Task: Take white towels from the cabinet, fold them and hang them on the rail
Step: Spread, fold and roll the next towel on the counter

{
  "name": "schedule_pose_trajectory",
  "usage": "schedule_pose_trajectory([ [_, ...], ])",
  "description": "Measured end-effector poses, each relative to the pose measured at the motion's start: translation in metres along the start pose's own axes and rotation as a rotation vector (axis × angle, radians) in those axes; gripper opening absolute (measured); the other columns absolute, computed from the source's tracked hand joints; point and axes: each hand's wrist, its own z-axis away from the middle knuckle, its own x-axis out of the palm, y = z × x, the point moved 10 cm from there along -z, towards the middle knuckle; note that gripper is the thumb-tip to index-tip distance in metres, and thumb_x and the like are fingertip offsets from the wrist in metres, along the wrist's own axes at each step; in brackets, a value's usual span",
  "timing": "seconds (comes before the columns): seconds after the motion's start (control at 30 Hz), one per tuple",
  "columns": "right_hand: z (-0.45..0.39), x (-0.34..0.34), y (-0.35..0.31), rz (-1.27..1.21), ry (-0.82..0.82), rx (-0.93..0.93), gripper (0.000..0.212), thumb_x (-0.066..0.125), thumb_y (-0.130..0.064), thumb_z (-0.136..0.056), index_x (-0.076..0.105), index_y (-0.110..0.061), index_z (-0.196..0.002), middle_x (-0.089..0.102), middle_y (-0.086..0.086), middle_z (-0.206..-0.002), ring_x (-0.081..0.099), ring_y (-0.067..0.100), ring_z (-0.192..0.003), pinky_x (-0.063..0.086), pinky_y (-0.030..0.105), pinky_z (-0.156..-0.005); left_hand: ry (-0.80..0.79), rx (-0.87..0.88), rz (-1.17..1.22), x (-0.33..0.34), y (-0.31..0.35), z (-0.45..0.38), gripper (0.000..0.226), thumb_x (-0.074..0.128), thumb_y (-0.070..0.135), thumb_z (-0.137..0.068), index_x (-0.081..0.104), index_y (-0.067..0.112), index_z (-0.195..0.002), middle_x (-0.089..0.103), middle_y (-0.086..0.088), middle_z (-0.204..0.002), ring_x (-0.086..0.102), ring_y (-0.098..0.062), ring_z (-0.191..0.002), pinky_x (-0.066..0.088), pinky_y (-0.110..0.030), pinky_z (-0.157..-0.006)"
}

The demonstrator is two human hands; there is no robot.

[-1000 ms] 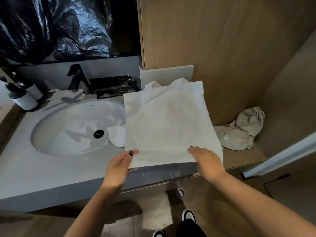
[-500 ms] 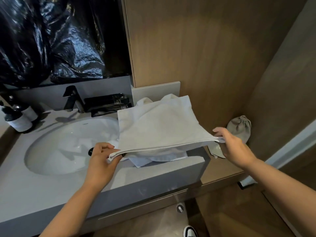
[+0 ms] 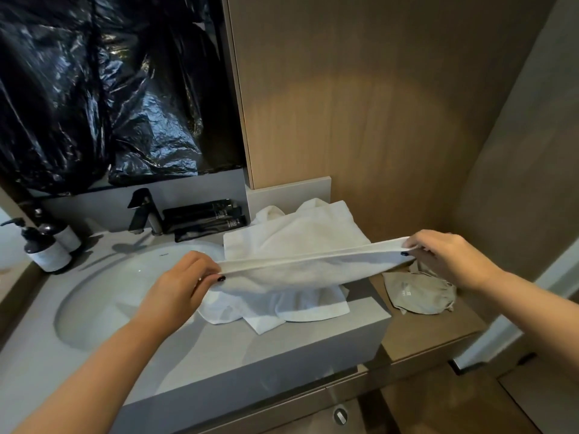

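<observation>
Grey stone forms the bench (image 3: pixel 219 349), with an oval white sink (image 3: pixel 119 286) sunk into its left part and a dark tap (image 3: pixel 142 211) behind it. Black plastic sheeting (image 3: pixel 103 89) covers the wall above, and wood panelling (image 3: pixel 360 104) rises to the right. Two dark pump bottles (image 3: pixel 47 245) with white labels stand at the far left, and flat black packets (image 3: pixel 203 217) lie stacked beside the tap.

A person holds a folded white towel (image 3: pixel 297 239) stretched level above the bench. The left hand (image 3: pixel 185 286) pinches the near-left corner of its doubled edge between thumb and curled fingers; the right hand (image 3: pixel 451 258) pinches the near-right corner the same way. The far part of the towel slopes down toward the wall. Beneath it, more white towels (image 3: pixel 282 308) lie rumpled on the bench, partly over the sink's right rim.

On a lower wooden shelf (image 3: pixel 423 333) to the right rests a beige cloth pouch (image 3: pixel 419 296), just below the right hand.
</observation>
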Motion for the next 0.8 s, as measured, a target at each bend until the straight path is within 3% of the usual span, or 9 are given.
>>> schedule_pose_trajectory([
  [0.07,0.004,-0.003,0.011,-0.106,0.017,0.122,0.031,0.075,0.001,-0.08,0.061,-0.025,-0.09,0.066,-0.008,-0.084,0.062,0.004,-0.072,0.049,0.015,-0.061,-0.069,-0.062,0.074,0.005,-0.008,0.007,0.025,0.044,0.044,-0.094,0.059,0.024,-0.095,0.053,0.019,-0.092,0.053,0.0,-0.076,0.045,-0.02,-0.062],
  [0.17,0.018,0.006,0.025,-0.323,0.007,0.339,0.023,0.07,-0.007,-0.087,0.064,-0.027,-0.078,0.067,-0.01,-0.077,0.063,0.009,-0.078,0.048,0.019,-0.062,-0.106,-0.151,0.14,0.014,-0.009,0.022,0.005,0.054,0.032,-0.097,0.052,0.034,-0.092,0.055,0.027,-0.094,0.055,0.005,-0.079,0.041,-0.014,-0.063],
  [0.23,0.023,0.014,0.025,-0.492,0.016,0.404,0.023,0.067,-0.009,-0.089,0.065,-0.028,-0.076,0.066,-0.007,-0.081,0.063,0.013,-0.075,0.048,0.021,-0.064,-0.114,-0.213,0.195,0.021,-0.009,0.028,0.017,0.056,0.021,-0.097,0.05,0.035,-0.09,0.057,0.03,-0.093,0.056,0.003,-0.077,0.041,-0.014,-0.061],
  [0.33,0.017,0.021,0.026,-0.618,0.06,0.458,0.014,0.063,-0.008,-0.092,0.063,-0.02,-0.084,0.064,-0.007,-0.082,0.06,0.013,-0.076,0.046,0.015,-0.062,-0.11,-0.29,0.253,0.03,-0.02,0.026,0.012,0.054,0.022,-0.097,0.051,0.033,-0.091,0.058,0.027,-0.09,0.056,-0.001,-0.076,0.042,-0.022,-0.062],
  [0.4,0.007,0.023,0.028,-0.629,0.103,0.484,0.013,0.06,-0.007,-0.093,0.061,-0.02,-0.089,0.063,-0.008,-0.084,0.059,0.012,-0.078,0.046,0.014,-0.061,-0.062,-0.343,0.292,0.033,-0.03,0.019,0.009,0.052,0.024,-0.097,0.051,0.031,-0.091,0.058,0.023,-0.092,0.056,-0.004,-0.08,0.047,-0.026,-0.066],
  [0.5,-0.013,0.025,0.035,-0.627,0.186,0.527,0.019,0.058,-0.007,-0.095,0.061,-0.021,-0.107,0.062,-0.004,-0.09,0.059,0.004,-0.079,0.046,0.01,-0.06,0.065,-0.393,0.323,0.031,-0.04,0.003,0.02,0.054,0.013,-0.097,0.051,0.032,-0.094,0.06,0.016,-0.091,0.057,-0.004,-0.086,0.043,-0.014,-0.07],
  [0.6,-0.036,0.034,0.053,-0.55,0.236,0.61,0.034,0.058,-0.013,-0.096,0.059,-0.021,-0.128,0.064,0.002,-0.097,0.06,0.012,-0.086,0.047,0.016,-0.069,0.131,-0.498,0.357,0.038,-0.058,-0.013,0.025,0.055,0.013,-0.097,0.052,0.029,-0.117,0.061,0.007,-0.092,0.059,-0.011,-0.084,0.044,-0.02,-0.074],
  [0.67,-0.052,0.044,0.064,-0.481,0.252,0.645,0.024,0.058,-0.015,-0.095,0.066,-0.015,-0.117,0.067,0.001,-0.101,0.061,0.019,-0.091,0.051,0.027,-0.072,0.142,-0.58,0.345,0.048,-0.074,-0.021,0.026,0.055,0.016,-0.098,0.057,0.023,-0.122,0.062,0.002,-0.096,0.058,-0.018,-0.085,0.044,-0.025,-0.076],
  [0.8,-0.084,0.073,0.087,-0.495,0.256,0.691,0.009,0.06,-0.019,-0.094,0.066,-0.013,-0.097,0.066,0.002,-0.087,0.061,0.024,-0.078,0.051,0.039,-0.064,0.164,-0.685,0.344,0.072,-0.108,-0.034,0.012,0.055,0.015,-0.098,0.063,0.022,-0.103,0.064,0.009,-0.094,0.059,-0.016,-0.088,0.044,-0.025,-0.075],
])
